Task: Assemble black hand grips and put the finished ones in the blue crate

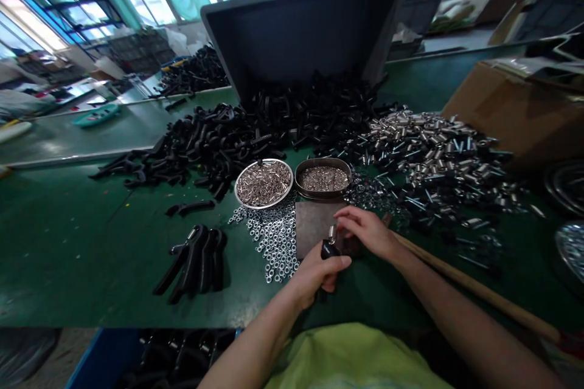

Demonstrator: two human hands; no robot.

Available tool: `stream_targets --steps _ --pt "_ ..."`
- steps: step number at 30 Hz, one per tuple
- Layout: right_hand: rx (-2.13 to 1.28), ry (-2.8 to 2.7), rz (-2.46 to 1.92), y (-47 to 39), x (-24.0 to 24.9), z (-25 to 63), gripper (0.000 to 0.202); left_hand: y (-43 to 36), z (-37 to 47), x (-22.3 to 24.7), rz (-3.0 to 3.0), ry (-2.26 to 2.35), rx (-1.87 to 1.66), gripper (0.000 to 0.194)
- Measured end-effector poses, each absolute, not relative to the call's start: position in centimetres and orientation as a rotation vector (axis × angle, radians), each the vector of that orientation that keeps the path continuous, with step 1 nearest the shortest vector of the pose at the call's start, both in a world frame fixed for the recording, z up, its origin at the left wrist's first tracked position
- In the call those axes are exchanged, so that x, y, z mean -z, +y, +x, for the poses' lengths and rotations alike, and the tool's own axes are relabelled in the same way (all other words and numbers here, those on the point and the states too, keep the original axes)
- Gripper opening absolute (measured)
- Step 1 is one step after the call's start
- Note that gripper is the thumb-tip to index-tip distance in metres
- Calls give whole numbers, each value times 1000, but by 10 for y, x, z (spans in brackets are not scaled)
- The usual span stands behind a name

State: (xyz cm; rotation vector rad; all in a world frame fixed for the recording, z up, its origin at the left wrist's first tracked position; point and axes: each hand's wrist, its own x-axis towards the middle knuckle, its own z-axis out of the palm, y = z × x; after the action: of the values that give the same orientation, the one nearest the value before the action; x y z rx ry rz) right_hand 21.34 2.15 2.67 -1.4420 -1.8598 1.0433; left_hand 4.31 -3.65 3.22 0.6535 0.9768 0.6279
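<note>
My left hand (314,276) is closed around a black plastic handle (329,249), its thumb lying along the near side. From the top of this handle rises a small metal coil spring (332,233). Just right of the spring is my right hand (365,228), its fingers loosely bent and apart, with nothing visible between them. Both hands are over the near right part of a flat metal plate (314,222). The lower part of the held handle is hidden by my left fingers.
Loose nuts (276,243) lie left of the plate. Behind stand a round dish of pins (264,183) and an oval tin (323,179) of small parts. Black handles (201,261) lie left; springs (438,146) heap right. A wooden stick (479,292) passes beneath my right forearm.
</note>
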Motion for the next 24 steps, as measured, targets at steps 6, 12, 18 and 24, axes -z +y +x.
stream_targets --steps 6,12,18,24 --pt "-428 -2056 -1751 60 -5 263 10 -34 32 -19 817 1050 -741 40" --pt "-901 -1774 -1419 42 -22 239 8 -27 31 -25 638 1115 -836 48" --pt "-1193 -1709 -1274 -9 -49 185 9 -23 45 -31 484 981 -753 64" --pt "-1047 -1786 -1383 -17 -46 177 8 -30 50 -25 596 1010 -755 61"
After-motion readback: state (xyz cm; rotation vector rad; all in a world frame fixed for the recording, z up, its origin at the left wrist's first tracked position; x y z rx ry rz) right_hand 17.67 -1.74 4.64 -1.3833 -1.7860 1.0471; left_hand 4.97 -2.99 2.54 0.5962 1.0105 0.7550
